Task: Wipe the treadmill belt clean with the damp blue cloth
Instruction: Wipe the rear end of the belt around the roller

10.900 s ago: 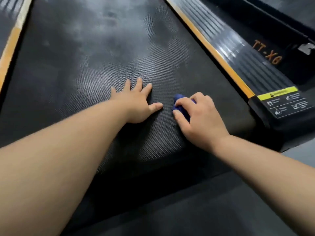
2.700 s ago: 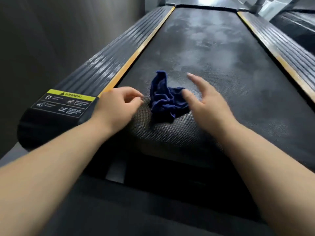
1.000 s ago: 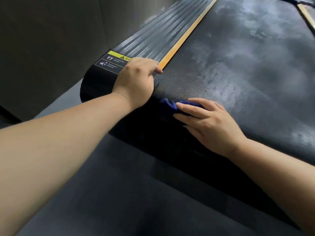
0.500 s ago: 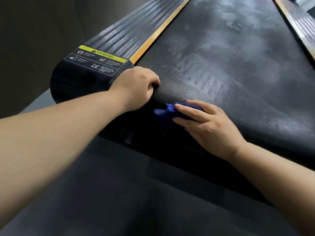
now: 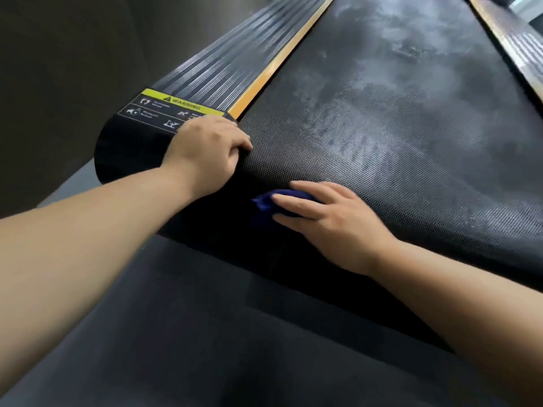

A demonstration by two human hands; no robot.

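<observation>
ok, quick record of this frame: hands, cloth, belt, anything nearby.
left hand: fingers curled at the treadmill belt's near left edge; grip unclear
right hand: straight fingers pressing the blue cloth
blue cloth: bunched, on the belt's rounded near end
treadmill belt: pale smears further up
warning label: yellow-topped, on the left side rail's end, beside left hand

Grips [image 5: 205,154] [image 5: 332,224] x2, cloth [image 5: 263,205] x1, belt [image 5: 396,127] x1
</observation>
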